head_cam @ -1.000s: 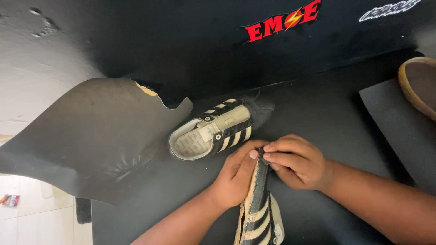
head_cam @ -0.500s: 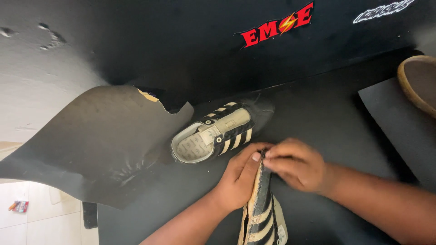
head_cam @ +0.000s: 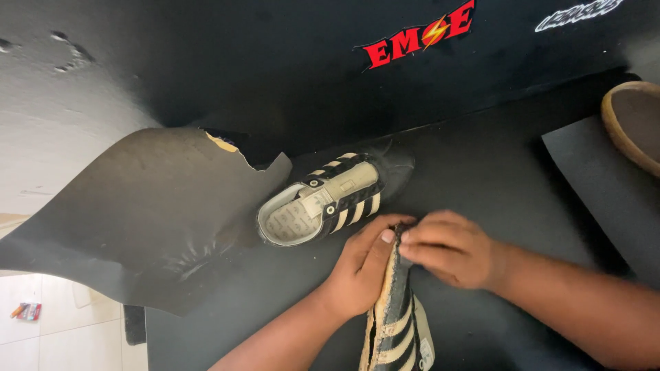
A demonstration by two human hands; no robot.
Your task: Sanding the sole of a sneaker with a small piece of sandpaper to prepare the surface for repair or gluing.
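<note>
Striped black shoe upper [head_cam: 395,323] stands on edge on the black table [head_cam: 495,172], at the bottom middle of the view, its lower end cut off by the frame. Both forearms reach in from below and meet at its top end. Left hand [head_cam: 361,264] lies palm-in against the upper's left side, fingers extended along it. Right hand [head_cam: 450,247] curls over the tip, fingertips pinching the edge; the grip looks tight, though the thumb is hidden. A second striped shoe [head_cam: 323,199] lies on its side just beyond, beside a torn black sheet [head_cam: 137,206]. A tan-rimmed sole [head_cam: 629,124] is partly cut off at right.
</note>
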